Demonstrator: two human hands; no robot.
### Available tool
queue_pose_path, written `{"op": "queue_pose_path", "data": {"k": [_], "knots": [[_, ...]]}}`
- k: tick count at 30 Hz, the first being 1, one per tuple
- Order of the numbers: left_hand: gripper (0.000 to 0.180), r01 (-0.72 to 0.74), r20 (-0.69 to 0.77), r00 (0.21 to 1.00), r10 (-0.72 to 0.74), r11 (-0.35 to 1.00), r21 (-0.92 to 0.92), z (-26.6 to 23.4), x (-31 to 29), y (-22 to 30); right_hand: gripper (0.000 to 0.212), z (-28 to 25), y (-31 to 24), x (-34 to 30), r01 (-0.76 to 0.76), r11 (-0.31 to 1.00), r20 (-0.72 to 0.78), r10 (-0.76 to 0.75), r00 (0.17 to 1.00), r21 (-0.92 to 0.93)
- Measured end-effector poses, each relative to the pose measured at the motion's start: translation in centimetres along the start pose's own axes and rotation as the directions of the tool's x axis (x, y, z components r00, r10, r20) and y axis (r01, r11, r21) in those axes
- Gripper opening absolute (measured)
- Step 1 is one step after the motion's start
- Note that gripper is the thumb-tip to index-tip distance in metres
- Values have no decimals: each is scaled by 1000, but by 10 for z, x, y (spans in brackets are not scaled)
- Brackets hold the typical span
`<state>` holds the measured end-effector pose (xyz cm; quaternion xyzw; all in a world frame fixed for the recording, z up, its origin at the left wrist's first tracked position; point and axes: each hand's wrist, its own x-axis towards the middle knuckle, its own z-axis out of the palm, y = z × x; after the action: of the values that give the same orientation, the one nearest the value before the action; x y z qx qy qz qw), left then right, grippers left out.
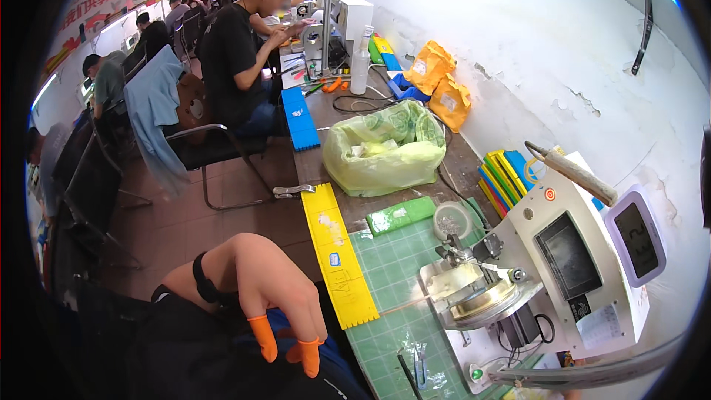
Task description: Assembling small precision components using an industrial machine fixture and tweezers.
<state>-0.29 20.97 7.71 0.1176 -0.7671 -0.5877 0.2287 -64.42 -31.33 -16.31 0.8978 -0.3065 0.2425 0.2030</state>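
My left hand (280,292) hangs bent over my dark-clothed lap, left of the table edge. Orange finger cots cover the thumb and the fingertips beside it. Thumb and fingers are apart, and I see nothing between them. A black band circles the wrist. My right hand is out of view. Nearest to the hand, a long yellow notched board (338,252) lies along the table edge. Right of it, on the green gridded mat (392,274), stands a white bench machine (529,218) with a dark screen and a brass-coloured round part (485,304). A thin reddish strand (404,305) runs from it toward the board.
Tweezers (421,367) lie at the mat's near end. Farther back are a green board (401,215), a round clear dish (452,221), a yellowish plastic bag (355,155) and a blue board (300,120). A lavender digital display (637,237) stands right. A co-worker (233,59) sits beyond.
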Motion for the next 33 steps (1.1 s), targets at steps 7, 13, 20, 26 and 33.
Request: {"op": "queue_pose_path", "data": {"k": [7, 13, 20, 26, 33], "knots": [[50, 66, 33, 997, -65, 998, -10, 2, -8, 6, 34, -25, 7, -17, -52, 998, 22, 53, 998, -23], [50, 77, 19, 997, -77, 997, 15, 7, -13, 7, 33, -46, 8, -24, -82, 996, 56, 83, 995, -27], [50, 74, 6, 997, -74, 997, 21, 13, -17, 10, 32, -85, 7, -35, -120, 992, 99, 123, 987, -40], [50, 60, 33, 998, -61, 998, 18, 11, -12, 10, 31, -128, -4, -64, -189, 980, 149, 195, 969, -52], [48, -25, 148, 989, 28, 999, -20, -18, 5, -11, 30, -241, -88, -55, -308, 945, 209, 325, 922, -112]]}}
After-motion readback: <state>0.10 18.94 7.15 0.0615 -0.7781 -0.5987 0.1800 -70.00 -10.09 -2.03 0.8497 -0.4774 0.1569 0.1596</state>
